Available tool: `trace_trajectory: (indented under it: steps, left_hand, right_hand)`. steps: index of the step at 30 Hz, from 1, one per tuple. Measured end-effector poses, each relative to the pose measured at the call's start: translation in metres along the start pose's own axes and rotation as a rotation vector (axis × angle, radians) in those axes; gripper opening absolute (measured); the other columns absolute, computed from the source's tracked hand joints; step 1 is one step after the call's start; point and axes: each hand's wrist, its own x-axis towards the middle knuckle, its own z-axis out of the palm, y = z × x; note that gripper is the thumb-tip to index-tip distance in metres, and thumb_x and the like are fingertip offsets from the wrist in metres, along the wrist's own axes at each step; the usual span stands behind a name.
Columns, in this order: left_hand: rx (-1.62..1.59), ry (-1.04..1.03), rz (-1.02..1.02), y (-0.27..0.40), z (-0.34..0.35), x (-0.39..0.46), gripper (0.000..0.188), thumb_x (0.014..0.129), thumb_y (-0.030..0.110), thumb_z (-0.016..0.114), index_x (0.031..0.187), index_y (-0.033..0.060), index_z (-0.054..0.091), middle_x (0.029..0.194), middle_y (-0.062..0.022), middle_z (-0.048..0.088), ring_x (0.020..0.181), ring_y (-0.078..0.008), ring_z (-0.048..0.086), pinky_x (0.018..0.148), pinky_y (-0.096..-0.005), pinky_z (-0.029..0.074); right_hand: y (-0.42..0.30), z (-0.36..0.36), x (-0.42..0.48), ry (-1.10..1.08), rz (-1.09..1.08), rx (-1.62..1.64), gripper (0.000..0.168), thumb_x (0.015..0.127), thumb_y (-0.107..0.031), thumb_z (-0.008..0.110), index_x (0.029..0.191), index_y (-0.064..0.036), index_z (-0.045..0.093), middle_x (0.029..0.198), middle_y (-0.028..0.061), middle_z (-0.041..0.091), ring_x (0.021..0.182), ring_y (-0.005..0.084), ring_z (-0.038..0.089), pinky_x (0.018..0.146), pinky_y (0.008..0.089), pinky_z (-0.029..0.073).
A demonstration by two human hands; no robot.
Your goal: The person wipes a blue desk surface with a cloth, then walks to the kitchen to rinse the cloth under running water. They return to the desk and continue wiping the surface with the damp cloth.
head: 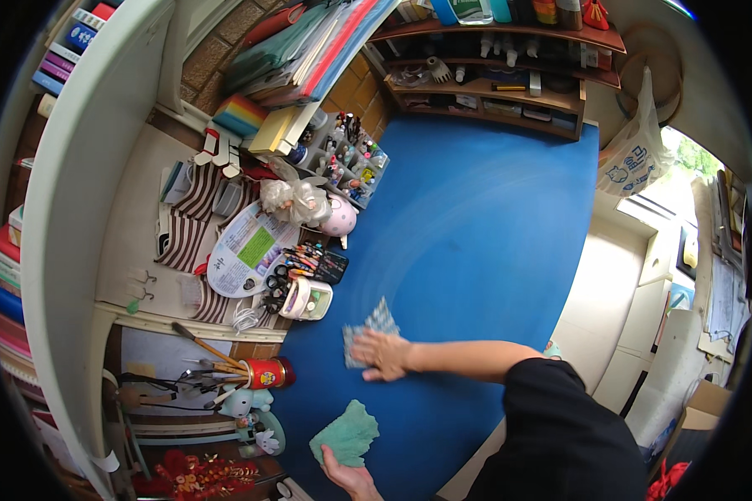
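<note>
My right hand point(382, 354) lies flat over a grey-and-white patterned cloth point(382, 318) and holds it down against the blue desktop point(464, 250). The cloth's corners stick out past my fingers, which look slightly blurred. Lower in the view, my left hand point(346, 474) grips a folded green cloth point(349, 433) by its lower edge, thumb on top. That green cloth is over the blue surface near the front; whether it touches the surface, I cannot tell. Faint curved streaks mark the desktop beyond my right hand.
Along the left edge stand a red brush pot point(266, 373), a white holder point(309, 299), a pen box point(326, 264), an oval board point(250, 250), a pink dotted object point(338, 215) and a divided organizer point(344, 160). A wooden shelf point(482, 94) closes the far end. A plastic bag point(636, 153) hangs at right.
</note>
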Motion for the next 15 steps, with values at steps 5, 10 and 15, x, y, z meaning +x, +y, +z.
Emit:
trace_trajectory:
  steps: [5, 10, 15]
  left_hand:
    - [-0.088, -0.198, -0.125, -0.011, -0.037, 0.01, 0.036, 0.092, 0.022, 0.04, 0.111, -0.007, 0.048, 0.108, -0.0202, 0.057, 0.095, -0.0331, 0.058, 0.078, -0.0371, 0.049]
    - [-0.116, -0.135, -0.105, -0.007, -0.047, 0.005, 0.033, 0.092, 0.019, 0.04, 0.111, -0.0073, 0.048, 0.106, -0.02, 0.058, 0.091, -0.0322, 0.06, 0.074, -0.0373, 0.05]
    - [-0.102, -0.043, -0.053, -0.012, -0.054, -0.006, 0.032, 0.092, 0.019, 0.041, 0.111, -0.0048, 0.049, 0.105, -0.0175, 0.058, 0.089, -0.0278, 0.06, 0.075, -0.0377, 0.05]
  right_hand:
    - [0.022, -0.029, -0.147, 0.1, -0.147, 0.19, 0.064, 0.091, -0.053, 0.031, 0.138, -0.01, 0.029, 0.145, 0.0095, 0.024, 0.135, 0.0259, 0.021, 0.111, 0.0418, 0.013]
    - [0.214, -0.095, -0.098, 0.377, 0.681, -0.16, 0.064, 0.091, -0.05, 0.028, 0.137, -0.007, 0.031, 0.144, 0.0095, 0.027, 0.135, 0.0258, 0.019, 0.111, 0.0399, 0.009]
    - [0.184, -0.077, 0.028, 0.237, 0.66, -0.147, 0.066, 0.091, -0.054, 0.021, 0.138, -0.009, 0.03, 0.146, 0.007, 0.025, 0.136, 0.0241, 0.016, 0.111, 0.0398, 0.006]
